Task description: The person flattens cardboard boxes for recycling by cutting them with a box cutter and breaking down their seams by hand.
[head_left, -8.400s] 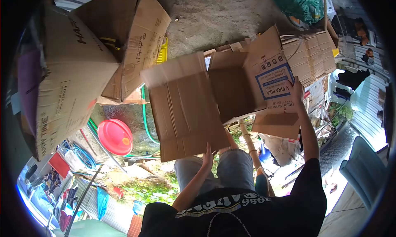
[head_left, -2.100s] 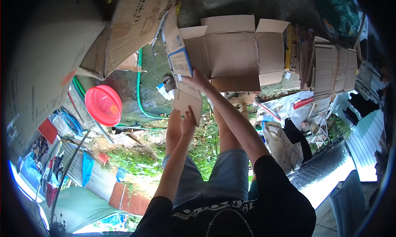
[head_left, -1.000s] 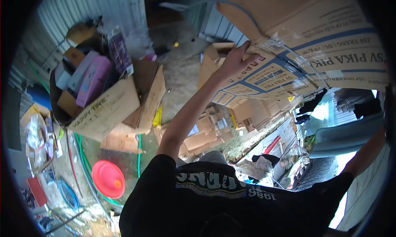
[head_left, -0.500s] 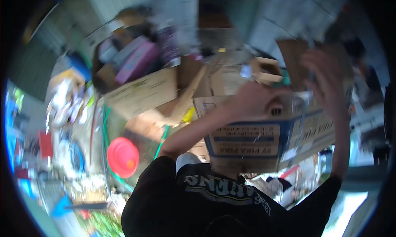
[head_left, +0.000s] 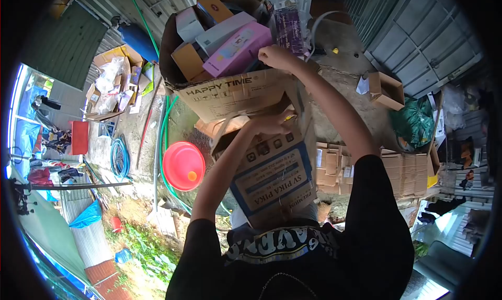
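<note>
A cardboard box printed SV PIKA PIKA [head_left: 272, 187] leans upright against my body, its opening at the far end. My left hand [head_left: 269, 124] lies across its upper edge, thumb and fingers closed on the cardboard. Beyond it stands a larger box marked HAPPY TIME [head_left: 230, 96], full of smaller cartons. Among these are a pink carton [head_left: 238, 49], a pale grey carton [head_left: 225, 32] and an orange-brown carton [head_left: 214, 9]. My right hand [head_left: 278, 58] is over that box by the pink carton's right end, fingers curled; what they hold, if anything, is hidden. A purple patterned packet [head_left: 291, 31] stands beyond.
At left are a red basin [head_left: 183, 165], a coiled blue hose [head_left: 120, 158] and a box of scraps [head_left: 110, 85]. Flattened cardboard [head_left: 402, 174] lies at right, below a small open carton [head_left: 386, 90] and a green bag [head_left: 414, 123]. A green hose [head_left: 165, 133] runs along the floor.
The view has turned toward the HAPPY TIME box. My right hand has left the SV PIKA PIKA box's flap and moved over the cartons. My left hand remains at the nearer box.
</note>
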{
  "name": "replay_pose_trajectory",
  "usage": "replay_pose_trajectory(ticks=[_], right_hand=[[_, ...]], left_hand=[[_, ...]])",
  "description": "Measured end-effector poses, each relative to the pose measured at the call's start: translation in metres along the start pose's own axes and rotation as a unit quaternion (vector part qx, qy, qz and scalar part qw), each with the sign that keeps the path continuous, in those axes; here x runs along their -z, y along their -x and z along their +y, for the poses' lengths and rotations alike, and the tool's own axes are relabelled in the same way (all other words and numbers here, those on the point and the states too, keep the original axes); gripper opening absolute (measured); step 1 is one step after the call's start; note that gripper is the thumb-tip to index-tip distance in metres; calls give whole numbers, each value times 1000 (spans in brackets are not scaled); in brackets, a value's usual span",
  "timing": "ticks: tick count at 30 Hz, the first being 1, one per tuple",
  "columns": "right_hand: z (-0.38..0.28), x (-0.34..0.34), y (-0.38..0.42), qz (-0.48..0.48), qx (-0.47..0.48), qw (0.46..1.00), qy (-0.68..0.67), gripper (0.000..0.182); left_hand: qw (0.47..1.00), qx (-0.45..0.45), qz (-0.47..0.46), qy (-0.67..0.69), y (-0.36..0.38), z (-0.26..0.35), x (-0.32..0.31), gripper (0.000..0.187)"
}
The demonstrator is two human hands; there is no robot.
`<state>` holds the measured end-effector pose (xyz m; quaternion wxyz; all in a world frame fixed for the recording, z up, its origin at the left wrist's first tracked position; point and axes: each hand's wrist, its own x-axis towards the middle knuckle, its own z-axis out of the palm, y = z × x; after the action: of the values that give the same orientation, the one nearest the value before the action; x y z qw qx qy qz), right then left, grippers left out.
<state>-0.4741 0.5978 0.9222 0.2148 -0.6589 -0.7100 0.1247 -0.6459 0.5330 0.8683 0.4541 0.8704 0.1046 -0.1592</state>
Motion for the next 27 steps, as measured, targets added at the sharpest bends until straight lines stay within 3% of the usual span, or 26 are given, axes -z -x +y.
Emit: replay_pose_trajectory(ticks=[2, 4, 5, 7, 9, 10, 11, 13, 14, 16, 17, 18, 21, 22, 23, 25, 26, 27], right_hand=[[29, -26, -7, 19, -48, 998, -40, 19], [54, -40, -8, -19, -50, 996, 74, 19], [61, -42, -11, -21, -56, 995, 76, 19], [63, -33, -8, -96, -79, 990, 70, 20], [54, -17, -1, -43, -59, 997, 21, 20], [46, -11, 5, 191, -48, 979, -48, 21], [45, -12, 7, 416, -31, 902, -113, 22], [82, -30, 30, 645, -108, 756, -33, 25], [103, -50, 43, 642, -121, 757, -30, 25], [161, -108, 71, 570, -359, 731, -105, 24], [207, -150, 81, 391, -422, 818, -16, 22], [257, -212, 92, 279, -359, 891, -16, 21], [216, -259, 90, 126, -170, 977, 1, 30], [230, -291, 82, 166, -139, 976, 26, 31], [220, -294, 75, 173, -172, 968, -53, 31], [213, -301, 62, 169, -262, 930, -196, 31], [221, -310, 53, 156, -302, 930, -139, 33], [222, -299, 48, 103, -253, 961, -49, 38]], left_hand=[[984, 72, -62, 151, 9, -34, -7, 69], [984, 40, -44, 167, 19, -60, -10, 69], [983, 13, -22, 180, 23, -72, -11, 70], [975, 44, -53, 209, 31, -82, -10, 71], [977, 79, -61, 187, 30, -97, -19, 74], [975, 76, -86, 192, 23, -101, -24, 74], [975, 73, -90, 187, 13, -107, -33, 74], [976, -22, -135, 168, -10, -118, -59, 72], [974, -21, -147, 174, -20, -120, -73, 72], [956, 19, -224, 191, -33, -107, -86, 70], [951, 19, -239, 194, -37, -106, -90, 70], [945, 38, -260, 193, -39, -104, -94, 70], [930, 59, -289, 220, -33, -112, -106, 69], [927, 52, -283, 240, -30, -118, -106, 68], [923, 55, -303, 231, -26, -124, -108, 68], [938, 49, -244, 242, -9, -141, -112, 69], [934, 51, -268, 230, -3, -150, -113, 69], [935, 64, -259, 235, 4, -158, -113, 68]])
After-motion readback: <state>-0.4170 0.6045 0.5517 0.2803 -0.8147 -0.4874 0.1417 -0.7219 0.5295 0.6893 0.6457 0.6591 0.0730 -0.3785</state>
